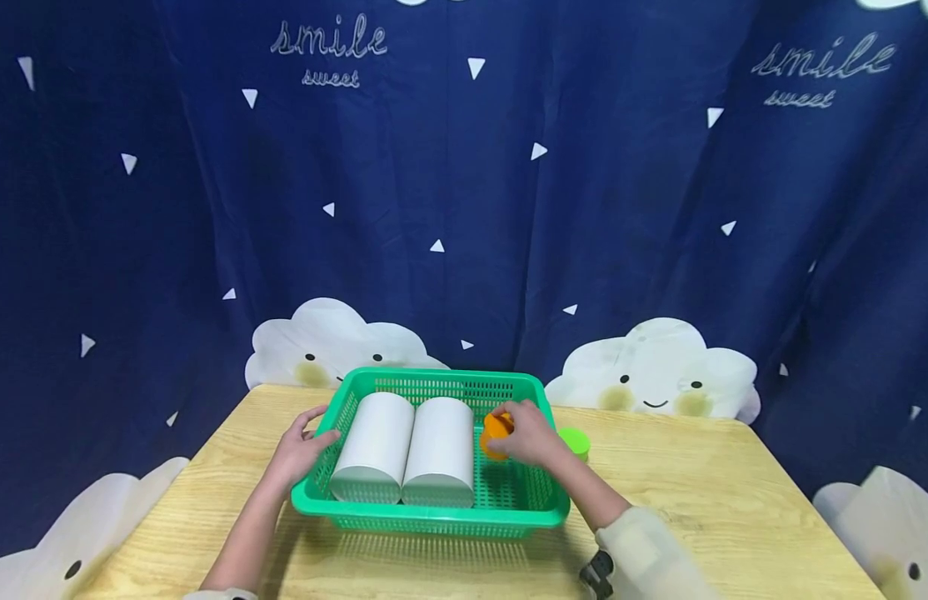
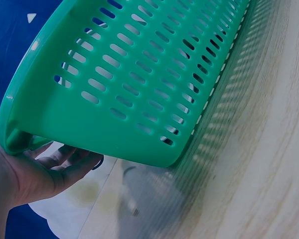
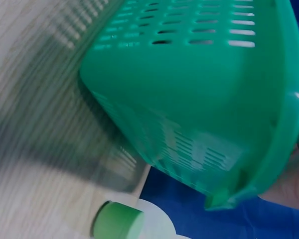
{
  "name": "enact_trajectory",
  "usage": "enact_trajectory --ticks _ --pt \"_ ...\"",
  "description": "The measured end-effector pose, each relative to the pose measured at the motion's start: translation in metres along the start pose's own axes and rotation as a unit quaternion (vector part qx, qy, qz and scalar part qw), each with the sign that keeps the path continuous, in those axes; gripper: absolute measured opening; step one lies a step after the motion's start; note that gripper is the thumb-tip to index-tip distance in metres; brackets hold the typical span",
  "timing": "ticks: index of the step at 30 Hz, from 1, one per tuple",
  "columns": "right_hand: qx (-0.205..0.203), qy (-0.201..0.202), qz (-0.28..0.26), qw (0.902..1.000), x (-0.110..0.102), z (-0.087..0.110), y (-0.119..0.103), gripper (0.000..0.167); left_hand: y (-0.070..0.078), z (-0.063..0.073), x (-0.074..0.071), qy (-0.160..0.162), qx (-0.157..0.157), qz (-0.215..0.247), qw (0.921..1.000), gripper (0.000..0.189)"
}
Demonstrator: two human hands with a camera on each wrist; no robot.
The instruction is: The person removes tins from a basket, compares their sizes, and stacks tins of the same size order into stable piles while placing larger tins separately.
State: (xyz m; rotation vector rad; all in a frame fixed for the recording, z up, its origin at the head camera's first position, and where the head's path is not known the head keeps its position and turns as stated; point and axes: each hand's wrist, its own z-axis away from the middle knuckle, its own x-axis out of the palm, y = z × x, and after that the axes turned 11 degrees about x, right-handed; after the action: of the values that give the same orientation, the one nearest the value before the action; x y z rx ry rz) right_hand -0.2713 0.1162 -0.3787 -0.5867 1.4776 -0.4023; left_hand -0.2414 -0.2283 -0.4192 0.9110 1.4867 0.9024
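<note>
A green plastic basket with slotted walls stands on the table. My left hand grips its left rim, thumb over the edge; in the left wrist view the fingers curl beneath the rim. Inside, two white cylinders lie side by side in the left and middle part. Reaching over the right rim, my right hand pinches a small orange rounded object above the basket's right part. Most of that hand is hidden behind the basket wall in the right wrist view.
A small lime-green cylinder stands on the wooden table, just outside the basket's right side. Behind the table's far edge hangs a dark blue curtain with white clouds and triangles.
</note>
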Motion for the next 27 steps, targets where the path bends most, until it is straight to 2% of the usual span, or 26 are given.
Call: enact_trajectory --ticks 11,27 --pt "-0.001 0.029 0.006 0.9996 -0.024 0.005 -0.003 0.041 0.001 -0.002 0.000 0.000 0.002 0.002 1.0000 0.062" --pt "-0.013 0.047 0.022 0.9986 -0.048 0.008 0.002 0.043 -0.001 0.000 0.000 0.002 0.001 0.001 1.0000 0.062"
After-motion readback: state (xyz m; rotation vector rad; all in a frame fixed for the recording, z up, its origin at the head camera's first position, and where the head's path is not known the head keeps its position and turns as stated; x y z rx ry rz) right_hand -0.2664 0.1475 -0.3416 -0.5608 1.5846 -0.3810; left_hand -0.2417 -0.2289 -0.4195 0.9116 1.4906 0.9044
